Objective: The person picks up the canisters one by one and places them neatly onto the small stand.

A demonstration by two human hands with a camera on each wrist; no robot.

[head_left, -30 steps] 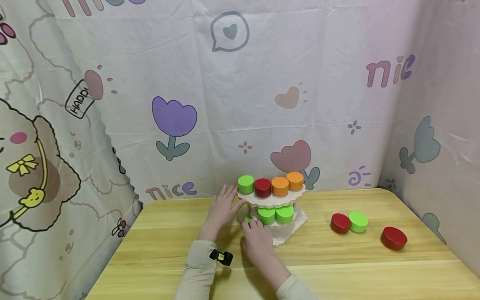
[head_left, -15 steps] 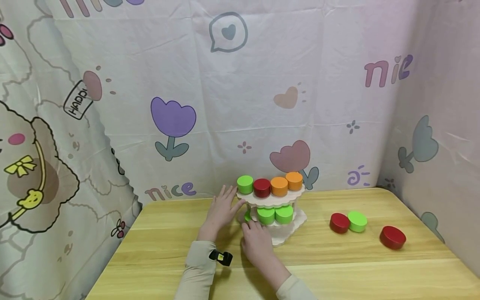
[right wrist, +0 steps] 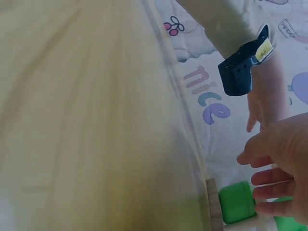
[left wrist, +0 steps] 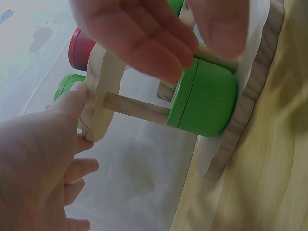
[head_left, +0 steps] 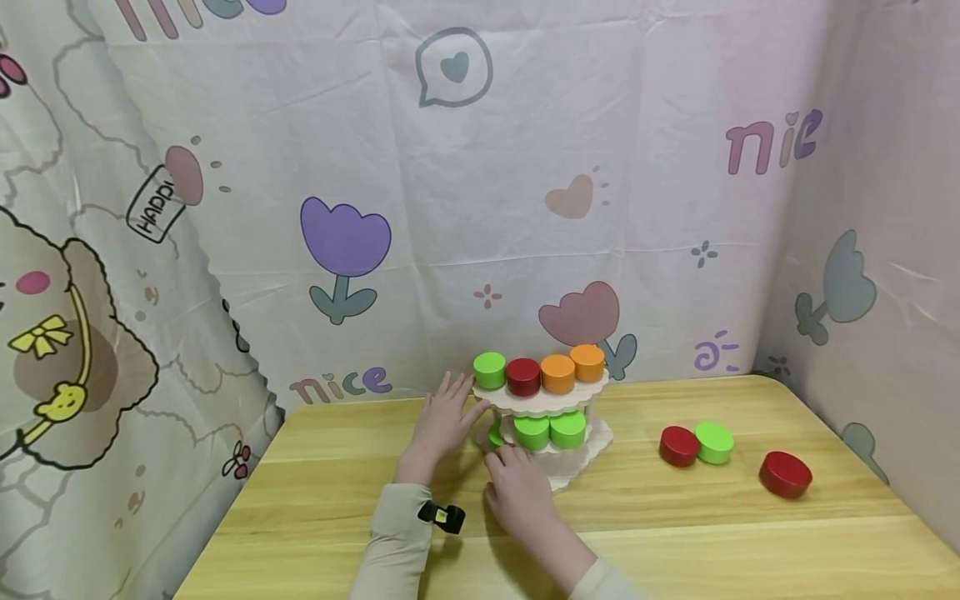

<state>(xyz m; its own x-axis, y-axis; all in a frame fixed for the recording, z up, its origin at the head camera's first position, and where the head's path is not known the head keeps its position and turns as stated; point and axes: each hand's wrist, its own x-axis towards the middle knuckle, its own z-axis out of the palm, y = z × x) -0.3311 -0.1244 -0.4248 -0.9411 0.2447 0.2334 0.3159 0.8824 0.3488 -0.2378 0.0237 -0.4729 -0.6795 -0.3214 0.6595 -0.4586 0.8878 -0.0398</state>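
A two-tier wooden stand with scalloped edges [head_left: 534, 407] stands on the table. My left hand [head_left: 441, 423] pinches the left edge of its upper tier, thumb above and a finger below, as the left wrist view shows. My right hand [head_left: 523, 493] is low at the stand's front left. Its loosely bent fingers lie right by a round green block [left wrist: 207, 101] on the lower level, beside a wooden post [left wrist: 137, 109]. Two more green blocks [head_left: 567, 430] sit under the upper tier. On top are a green block [head_left: 490, 371], a dark red block [head_left: 523, 377] and two orange blocks [head_left: 558, 374].
To the right on the table [head_left: 675, 533] lie a dark red block [head_left: 678, 447] next to a green block [head_left: 714, 443], and another dark red block [head_left: 785, 475]. A printed curtain [head_left: 450, 208] hangs behind. A black wrist device [head_left: 442, 516] sits on the left sleeve.
My right hand has drawn back slightly toward the front, and more of the green block at the lower left shows. My left hand stays at the upper tier.
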